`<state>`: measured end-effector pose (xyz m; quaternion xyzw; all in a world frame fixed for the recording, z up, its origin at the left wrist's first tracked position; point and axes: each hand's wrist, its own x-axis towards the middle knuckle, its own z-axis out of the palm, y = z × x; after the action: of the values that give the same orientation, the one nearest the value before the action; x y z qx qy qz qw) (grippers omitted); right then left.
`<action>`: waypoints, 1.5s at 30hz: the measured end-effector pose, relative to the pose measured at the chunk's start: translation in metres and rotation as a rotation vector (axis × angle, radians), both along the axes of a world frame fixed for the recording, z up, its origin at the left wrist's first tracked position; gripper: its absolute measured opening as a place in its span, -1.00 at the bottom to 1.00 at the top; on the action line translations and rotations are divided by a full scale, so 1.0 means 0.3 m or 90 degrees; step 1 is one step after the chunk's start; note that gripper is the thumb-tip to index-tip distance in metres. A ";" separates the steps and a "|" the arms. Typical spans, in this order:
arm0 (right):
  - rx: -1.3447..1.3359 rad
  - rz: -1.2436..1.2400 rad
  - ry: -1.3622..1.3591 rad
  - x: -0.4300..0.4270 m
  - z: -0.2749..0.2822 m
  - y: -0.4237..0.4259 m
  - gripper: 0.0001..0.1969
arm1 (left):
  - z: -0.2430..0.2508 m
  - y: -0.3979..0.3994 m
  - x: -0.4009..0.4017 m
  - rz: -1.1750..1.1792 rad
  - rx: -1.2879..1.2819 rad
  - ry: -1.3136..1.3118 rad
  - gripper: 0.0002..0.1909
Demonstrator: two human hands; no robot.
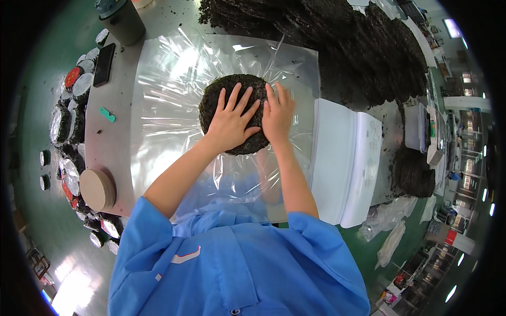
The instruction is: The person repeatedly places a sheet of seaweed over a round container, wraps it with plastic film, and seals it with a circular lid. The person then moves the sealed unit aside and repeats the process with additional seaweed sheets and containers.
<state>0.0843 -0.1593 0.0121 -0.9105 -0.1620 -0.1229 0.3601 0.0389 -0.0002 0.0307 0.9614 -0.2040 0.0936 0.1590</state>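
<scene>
A round, dark disc of dried seaweed sheets (246,145) lies flat on clear plastic film (166,118), which spreads in radiating creases over the metal table. My left hand (230,122) rests on top of the disc with its fingers spread. At the disc's right edge is my right hand (278,112), fingers slightly apart and a little blurred; its palm side is hidden. Neither hand grips anything that shows.
Heaped dark seaweed (336,47) covers the table's far right. White paper sheets (336,158) lie right of the film. Along the left edge are a phone (104,65), a green cutter (107,114), stacked cardboard discs (95,189) and a lidded container (122,23). Wrapped discs (82,85) stand beyond.
</scene>
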 end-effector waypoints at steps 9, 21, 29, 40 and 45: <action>-0.036 0.059 0.139 -0.023 0.023 0.002 -0.32 | -0.078 0.004 0.013 -0.010 0.054 0.121 -0.25; 0.223 -0.083 0.187 0.187 -0.030 -0.164 -0.36 | -0.068 -0.019 0.026 0.007 0.095 0.233 -0.16; 0.288 -0.145 0.146 0.345 -0.019 -0.205 -0.68 | -0.074 -0.033 0.023 0.009 0.109 0.202 -0.23; 0.283 -0.313 0.322 -0.179 0.060 -0.615 -0.48 | -0.038 -0.022 0.028 -0.007 -0.123 0.166 -0.30; 0.571 -0.091 0.698 -0.568 0.039 -0.477 -0.44 | -0.035 -0.023 0.022 -0.064 -0.092 0.133 -0.36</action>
<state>-0.0862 -0.3025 0.0239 -0.6135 0.1689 0.2745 0.7209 0.0455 -0.0072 0.0202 0.9407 -0.2267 -0.0006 0.2523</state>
